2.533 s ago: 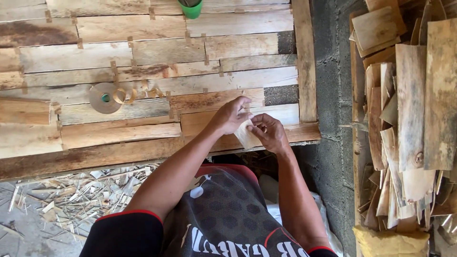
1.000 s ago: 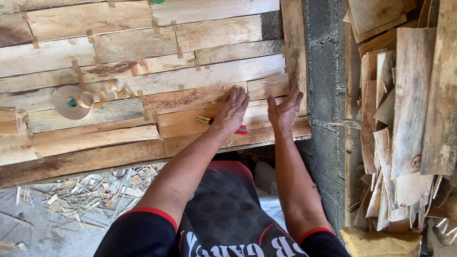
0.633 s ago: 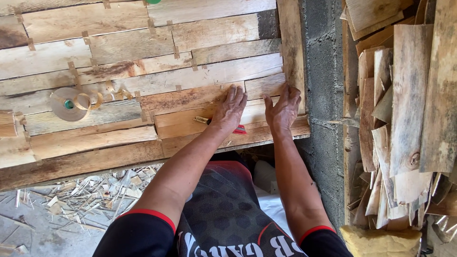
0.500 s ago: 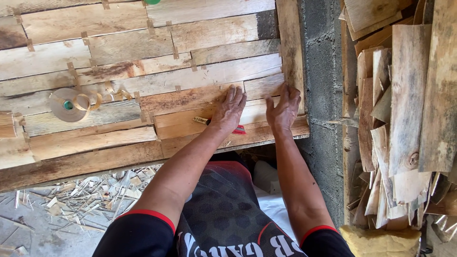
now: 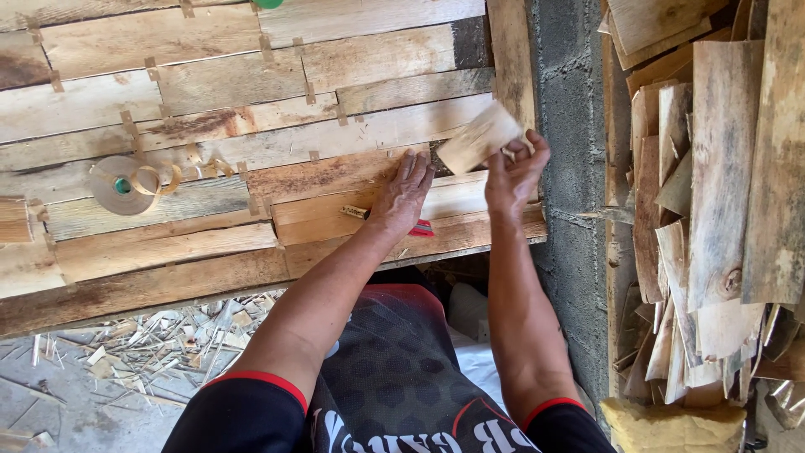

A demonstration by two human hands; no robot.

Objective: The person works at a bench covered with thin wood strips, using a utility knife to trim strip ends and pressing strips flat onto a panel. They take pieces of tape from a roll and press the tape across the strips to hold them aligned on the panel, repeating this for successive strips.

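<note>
My right hand (image 5: 513, 174) holds a small pale piece of wood veneer (image 5: 478, 137), lifted and tilted above the right end of the sheet. My left hand (image 5: 403, 195) lies flat, fingers spread, on the sheet of wood veneer strips (image 5: 251, 143) that are joined with small bits of tape. A red-handled tool (image 5: 419, 227) lies on the sheet just under my left hand. A dark gap (image 5: 439, 157) shows in the sheet by my left fingertips.
A roll of brown tape (image 5: 119, 184) rests on the sheet at the left. A grey concrete block wall (image 5: 570, 126) stands to the right, with stacked veneer offcuts (image 5: 713, 184) beyond it. Wood scraps (image 5: 142, 344) litter the floor at the lower left.
My right hand has lifted off the sheet with a small veneer piece in it. My left hand stays pressed flat on the sheet.
</note>
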